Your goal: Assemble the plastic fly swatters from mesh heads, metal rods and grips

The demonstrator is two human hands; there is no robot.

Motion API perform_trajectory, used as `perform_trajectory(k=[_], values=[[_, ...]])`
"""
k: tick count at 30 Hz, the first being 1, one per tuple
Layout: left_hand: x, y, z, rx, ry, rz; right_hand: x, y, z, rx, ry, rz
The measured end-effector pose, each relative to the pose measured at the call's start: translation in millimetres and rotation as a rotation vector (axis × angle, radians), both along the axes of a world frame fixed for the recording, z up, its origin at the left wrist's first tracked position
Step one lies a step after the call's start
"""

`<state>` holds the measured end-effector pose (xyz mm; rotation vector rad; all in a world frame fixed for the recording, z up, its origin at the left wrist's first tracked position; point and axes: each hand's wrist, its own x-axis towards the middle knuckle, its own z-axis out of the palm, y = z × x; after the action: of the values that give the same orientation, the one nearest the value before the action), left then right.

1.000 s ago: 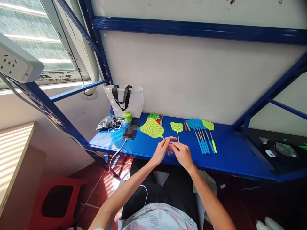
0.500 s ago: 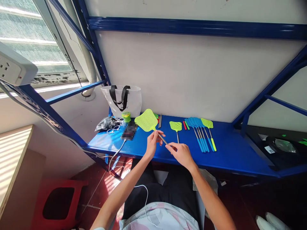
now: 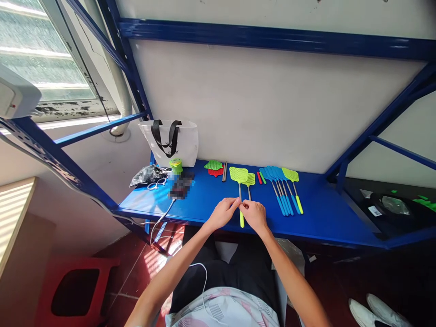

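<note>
Left hand (image 3: 221, 213) and right hand (image 3: 255, 215) are close together over the front edge of the blue shelf (image 3: 323, 214), both pinching the swatter (image 3: 240, 193) by its thin shaft. Fingers (image 3: 235, 203) of both hands are pressed together at the shaft, just above the yellow grip (image 3: 241, 219), so contact is small and the hold is narrow. The lime mesh head (image 3: 238, 174) sits beyond the fingers, overlapping a smaller swatter (image 3: 250, 180) in view; can't tell if they touch. Blue-handled swatters (image 3: 281, 195) lie just right of that, and red and green swatter heads (image 3: 214, 166) to the left. Risks: a thin shaft could twist or slip in a fingertip pinch, and the grip end could swing down past the shelf edge. If the head drops or swings right, it could snag the smaller swatter or knock the blue row out of line.
</note>
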<state>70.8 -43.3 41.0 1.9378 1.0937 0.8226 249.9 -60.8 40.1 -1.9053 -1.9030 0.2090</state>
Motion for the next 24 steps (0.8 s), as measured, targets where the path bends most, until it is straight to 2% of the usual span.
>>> perform_trajectory(k=[5,10,14,19,24], values=[[-2.4,3.6,-14.0,0.113,0.196,0.011,-0.6,6.4,-3.7,-0.061,-0.139,-0.038],[-3.6,7.6,-34.5,0.22,0.365,0.023,3.1,9.5,-5.2,0.019,-0.153,-0.02],[-4.4,8.9,-47.9,0.272,0.482,0.01,24.2,16.2,-3.8,0.077,-0.105,0.012],[-6.9,11.1,-56.3,0.333,0.494,0.009,58.4,28.0,-9.6,0.043,-0.064,0.032],[-15.7,17.4,-58.4,0.32,0.448,-0.058,75.9,35.6,-22.1,-0.048,-0.107,0.168]])
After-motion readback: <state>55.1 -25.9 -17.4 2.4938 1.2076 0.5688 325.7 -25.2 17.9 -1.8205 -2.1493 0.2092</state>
